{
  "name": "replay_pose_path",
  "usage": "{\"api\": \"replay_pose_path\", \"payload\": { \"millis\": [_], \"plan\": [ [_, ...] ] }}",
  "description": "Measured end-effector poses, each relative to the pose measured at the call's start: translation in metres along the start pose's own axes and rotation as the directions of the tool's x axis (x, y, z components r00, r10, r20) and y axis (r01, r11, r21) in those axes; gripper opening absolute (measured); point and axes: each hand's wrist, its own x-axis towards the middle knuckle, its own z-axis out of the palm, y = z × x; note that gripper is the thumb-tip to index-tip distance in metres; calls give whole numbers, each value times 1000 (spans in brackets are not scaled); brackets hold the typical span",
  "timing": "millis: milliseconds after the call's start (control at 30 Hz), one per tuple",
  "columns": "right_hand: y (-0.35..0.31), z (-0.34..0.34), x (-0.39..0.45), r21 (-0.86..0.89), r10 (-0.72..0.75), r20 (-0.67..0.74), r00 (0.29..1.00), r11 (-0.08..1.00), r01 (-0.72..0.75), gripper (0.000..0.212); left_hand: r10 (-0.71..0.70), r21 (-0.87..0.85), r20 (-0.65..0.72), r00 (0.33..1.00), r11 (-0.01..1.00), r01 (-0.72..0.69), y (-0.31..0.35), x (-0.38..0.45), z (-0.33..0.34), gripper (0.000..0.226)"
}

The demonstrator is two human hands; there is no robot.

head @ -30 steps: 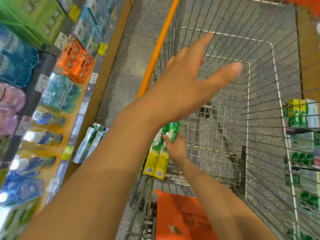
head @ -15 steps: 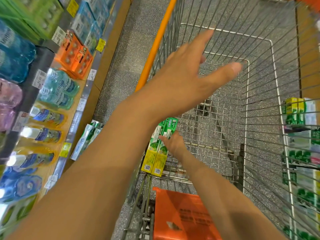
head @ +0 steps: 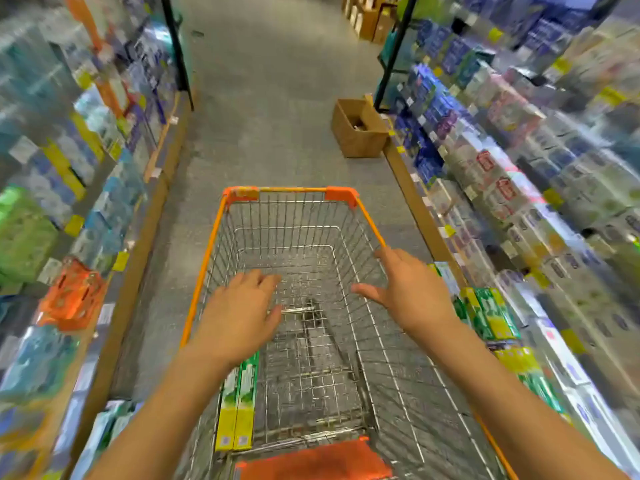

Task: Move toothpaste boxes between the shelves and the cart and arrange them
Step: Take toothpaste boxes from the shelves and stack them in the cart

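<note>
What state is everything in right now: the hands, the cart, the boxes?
left hand: open, empty, above the cart
right hand: open, empty, over the cart's right rim
cart: upright, nearly empty
toothpaste boxes: two, lying side by side along the cart's left wall
cardboard box: open, on the floor

No text, brand, number or sign can be read; the printing on the two green-and-yellow toothpaste boxes (head: 237, 407) in the cart (head: 291, 189) is too small and soft to make out. The yellow price tags (head: 120, 261) on the shelf edges are blurred.
</note>
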Motion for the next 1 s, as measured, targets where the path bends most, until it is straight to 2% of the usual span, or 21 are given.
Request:
{"api": "replay_pose_path", "payload": {
  "millis": [133, 300, 400, 533, 633, 733, 833, 1000],
  "plan": [
    [68, -82, -95, -7, 194, -133, 972, 980, -197, 68, 118, 112, -37, 992, 987, -113, 70, -17, -62, 52],
    [149, -136, -209, 77, 433, -278, 858, 900, -429, 66, 332, 175, -88, 939, 933, -314, 187, -23, -105, 48],
    [197, -153, -274, 139, 557, -335, 760, 827, -544, 63, 462, 149, -139, 876, 884, -443, 266, -27, -103, 51],
    [272, -152, -356, 180, 673, -389, 629, 726, -664, 65, 600, 140, -111, 793, 799, -585, 374, -34, -78, 52],
    [335, -142, -408, 182, 745, -352, 566, 648, -740, 64, 663, 138, -79, 744, 747, -650, 455, -40, -43, 49],
    [397, -129, -449, 160, 784, -301, 544, 603, -781, 65, 702, 123, -16, 711, 708, -696, 534, -49, -4, 48],
    [447, -115, -476, 107, 780, -262, 568, 609, -786, 60, 729, 50, 8, 684, 683, -729, 600, -62, 28, 46],
    [508, -97, -486, 147, 787, -231, 573, 610, -779, 58, 759, 73, 117, 641, 637, -768, 663, -58, 72, 49]
  ]
}}
